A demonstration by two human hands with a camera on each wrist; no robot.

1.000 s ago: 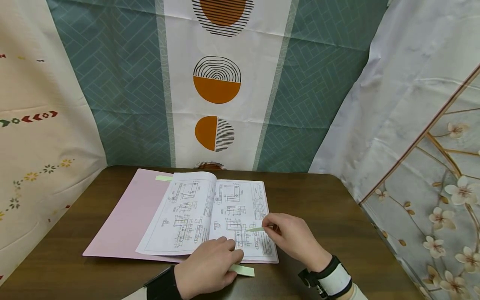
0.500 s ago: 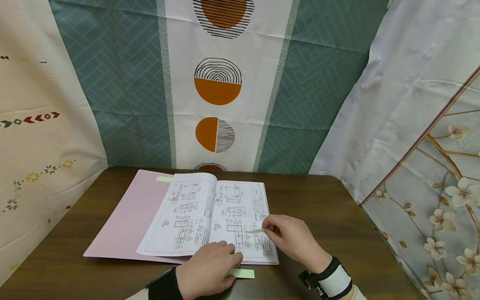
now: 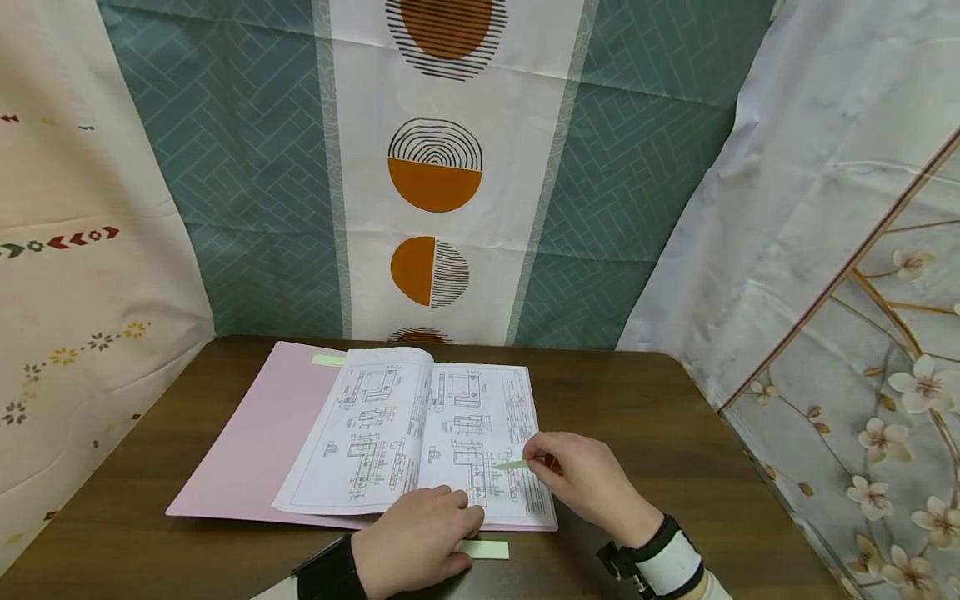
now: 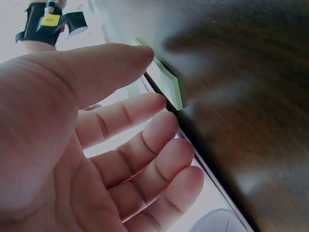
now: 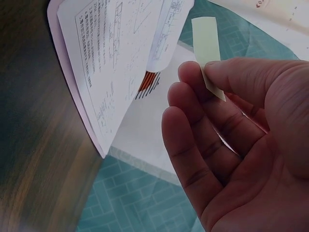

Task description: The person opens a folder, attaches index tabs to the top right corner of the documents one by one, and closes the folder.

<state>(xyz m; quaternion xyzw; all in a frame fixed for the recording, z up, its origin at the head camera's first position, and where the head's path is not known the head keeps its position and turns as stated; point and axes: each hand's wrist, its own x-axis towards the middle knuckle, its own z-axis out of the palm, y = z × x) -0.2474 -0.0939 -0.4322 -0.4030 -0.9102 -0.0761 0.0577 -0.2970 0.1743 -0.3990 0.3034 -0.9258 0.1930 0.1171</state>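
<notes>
At the left, the pink cover [image 3: 251, 442] of a booklet [image 3: 420, 437] lies open on the dark wooden table [image 3: 637, 400], a green tab [image 3: 328, 360] at its far edge showing no writing I can make out. Both facing pages carry technical drawings with dimension lines and small print; the right page has rows of characters along its right side, too fine to read. The left hand [image 3: 420, 537] rests its relaxed fingers on the booklet's near edge, its thumb by a plain green strip [image 3: 485, 550] on the table; whether they touch is unclear. Farther right, above the right page, a second green strip [image 5: 206, 41], blank, is pinched between thumb and forefinger of the right hand [image 3: 588, 479]. The right wristband [image 3: 670, 557] carries a yellow label [image 4: 49, 20], illegible.
</notes>
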